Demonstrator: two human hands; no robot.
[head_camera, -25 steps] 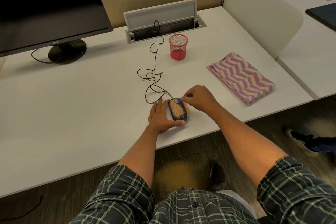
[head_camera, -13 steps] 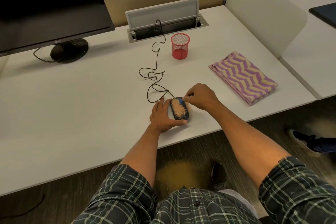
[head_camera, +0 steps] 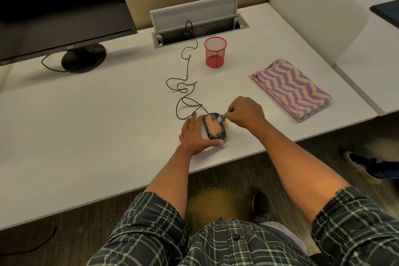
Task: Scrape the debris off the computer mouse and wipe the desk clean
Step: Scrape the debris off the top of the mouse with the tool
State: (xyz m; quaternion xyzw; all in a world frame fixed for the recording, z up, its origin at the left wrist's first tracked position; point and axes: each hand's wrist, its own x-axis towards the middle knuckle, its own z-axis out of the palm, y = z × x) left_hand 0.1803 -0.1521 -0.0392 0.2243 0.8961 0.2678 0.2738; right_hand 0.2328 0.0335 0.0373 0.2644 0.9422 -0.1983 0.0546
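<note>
**Hands on a dusty mouse at the desk's near edge**

Fingers of the left hand curl round the left side and near end of the mouse, thumb along its near end, holding it against the desk. The right hand is bunched just right of the mouse's far end, its fingertips pinching a small blue scraper whose tip touches the mouse's upper right part. The two hands sit close together, one on either side of the mouse.

Pale orange grit covers most of the dark mouse top; the far end beside the scraper shows bare. The mouse lies at the centre of the frame, near the desk's front edge.

A red mesh cup stands above the hands in the frame; nothing can be made out inside it. The mouse's black cable loops between the cup and the mouse and runs up into an open cable hatch at the back of the desk. A folded purple and cream zigzag cloth lies to the right, well apart from the hands. A dark monitor on its round stand fills the upper left. Below the desk edge a yellowish patch lies on the floor.
</note>
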